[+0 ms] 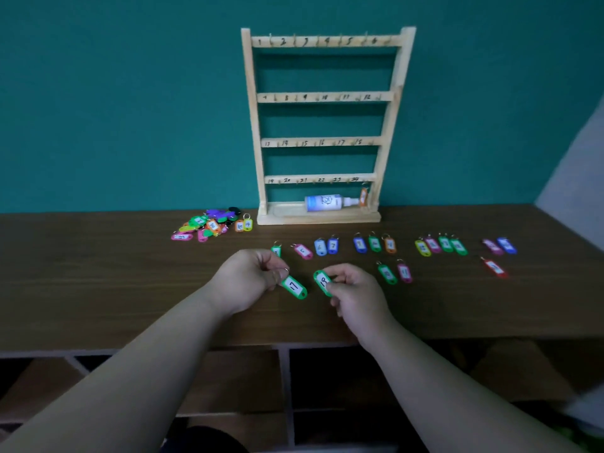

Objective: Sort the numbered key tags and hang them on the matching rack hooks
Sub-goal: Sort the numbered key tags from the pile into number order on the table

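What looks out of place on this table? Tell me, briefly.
A white spray bottle lies on its side in the base tray of the wooden rack; it is not a key tag. One orange tag appears to hang at the rack's bottom right, while every other hook looks bare.

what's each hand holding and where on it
The left hand pinches the green tag 17 at its ring end. The right hand pinches a second green tag by its right end; its number is unclear.
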